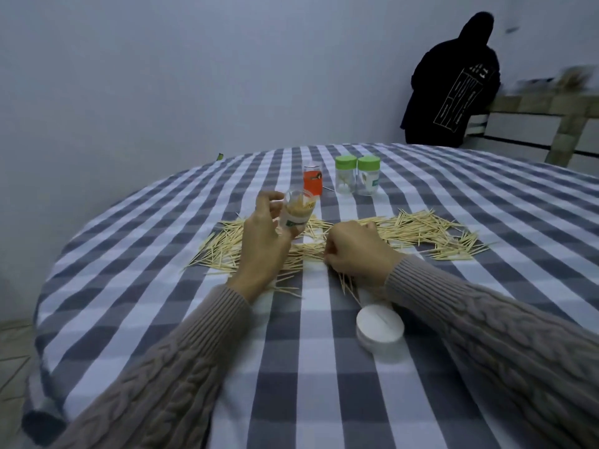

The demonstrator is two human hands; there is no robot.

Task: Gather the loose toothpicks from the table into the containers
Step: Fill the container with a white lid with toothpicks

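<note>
Loose wooden toothpicks (421, 230) lie scattered in a wide band across the checked tablecloth (291, 367). My left hand (262, 241) holds a clear open container (298, 210) tilted above the pile, with toothpicks standing inside it. My right hand (353, 251) rests on the pile with its fingers curled around a small bunch of toothpicks, some sticking out beneath the wrist. Behind stand an orange-labelled container (312, 181) without a lid and two clear jars with green lids (345, 178) (368, 179).
A white round lid (380, 325) lies on the cloth near my right forearm. A person in a dark hooded top (453, 85) stands beyond the table's far edge by a counter (534, 108). The table's round edge falls away at the left.
</note>
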